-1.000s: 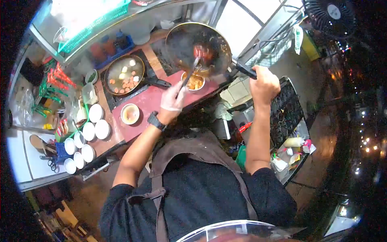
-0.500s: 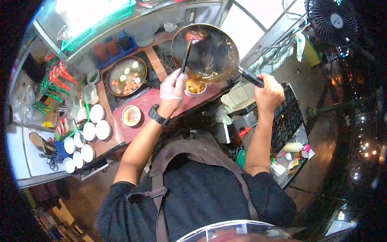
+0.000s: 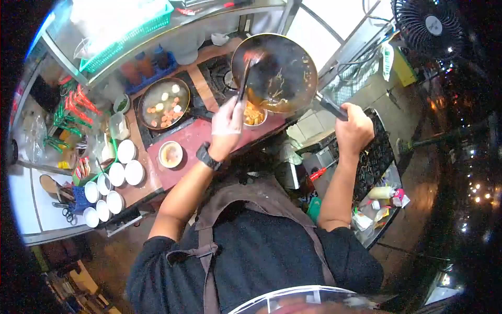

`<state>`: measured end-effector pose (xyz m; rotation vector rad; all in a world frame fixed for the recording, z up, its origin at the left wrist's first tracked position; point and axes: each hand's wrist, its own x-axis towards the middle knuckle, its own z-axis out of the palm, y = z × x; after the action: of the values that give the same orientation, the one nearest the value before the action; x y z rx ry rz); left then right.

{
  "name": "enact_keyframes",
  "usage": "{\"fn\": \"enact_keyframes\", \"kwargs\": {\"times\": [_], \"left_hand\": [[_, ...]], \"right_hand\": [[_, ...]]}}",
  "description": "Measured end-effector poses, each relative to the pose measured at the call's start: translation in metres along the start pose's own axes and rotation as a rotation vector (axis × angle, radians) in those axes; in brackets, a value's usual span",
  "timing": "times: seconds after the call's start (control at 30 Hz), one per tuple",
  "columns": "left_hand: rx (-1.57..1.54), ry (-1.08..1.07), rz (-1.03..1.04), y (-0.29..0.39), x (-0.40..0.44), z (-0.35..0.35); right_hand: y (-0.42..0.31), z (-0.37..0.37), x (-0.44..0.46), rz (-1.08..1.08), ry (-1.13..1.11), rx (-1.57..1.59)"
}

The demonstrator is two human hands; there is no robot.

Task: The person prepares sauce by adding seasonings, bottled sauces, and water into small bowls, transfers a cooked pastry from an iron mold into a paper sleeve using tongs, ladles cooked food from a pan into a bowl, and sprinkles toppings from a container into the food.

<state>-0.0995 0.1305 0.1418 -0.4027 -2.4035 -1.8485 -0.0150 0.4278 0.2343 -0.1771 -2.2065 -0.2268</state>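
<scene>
My left hand (image 3: pixel 228 116), in a clear glove with a watch at the wrist, is closed on the dark handle of a spatula (image 3: pixel 243 82). The tool's red head lies inside a large pan (image 3: pixel 287 68). My right hand (image 3: pixel 355 129) grips the pan's black handle (image 3: pixel 331 106), holding the pan raised and tilted over a bowl of food (image 3: pixel 254 114). Dark liquid and bits of food cling to the pan's inside. The pan's lower edge partly hides that bowl, which rests on the red board (image 3: pixel 201 137).
A second pan (image 3: pixel 164 103) holds sliced pieces in liquid on the stove. One bowl (image 3: pixel 170 154) sits on the board's left part. Several white bowls (image 3: pixel 134 172) stand at the left. An empty burner (image 3: pixel 226 77) shows beside the raised pan. A fan (image 3: pixel 433 25) is upper right.
The large pan has moved right and is tipped more toward the bowl. The spatula head has shifted to the pan's upper left. My right hand has moved right and down.
</scene>
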Motion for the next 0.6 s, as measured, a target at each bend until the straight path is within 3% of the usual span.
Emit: {"fn": "enact_keyframes", "kwargs": {"times": [0.03,0.13,0.2,0.27,0.33,0.47,0.53,0.6], "left_hand": [[-0.042,0.07,0.071,-0.016,-0.012,0.008],[0.008,-0.01,-0.064,-0.07,-0.052,0.016],[-0.033,-0.04,-0.118,-0.046,-0.054,0.009],[0.078,-0.062,-0.009,0.004,-0.033,-0.004],[-0.08,-0.011,0.058,0.001,-0.027,0.007],[0.081,0.018,0.234,-0.021,-0.044,0.016],[0.193,-0.096,0.01,-0.04,-0.061,0.008],[0.172,-0.099,0.051,-0.041,-0.059,0.007]], "right_hand": [[0.002,0.0,-0.001,-0.019,-0.006,-0.018],[0.004,-0.004,-0.001,-0.006,-0.005,-0.068],[0.004,-0.007,0.0,-0.001,-0.019,-0.062],[0.003,-0.006,0.001,-0.008,-0.026,-0.049],[0.002,-0.003,0.004,-0.043,0.013,0.004],[-0.001,0.002,0.008,-0.051,0.02,0.023],[-0.001,-0.001,0.01,-0.037,0.0,0.0],[-0.002,-0.005,0.014,-0.036,-0.007,-0.017]]}}
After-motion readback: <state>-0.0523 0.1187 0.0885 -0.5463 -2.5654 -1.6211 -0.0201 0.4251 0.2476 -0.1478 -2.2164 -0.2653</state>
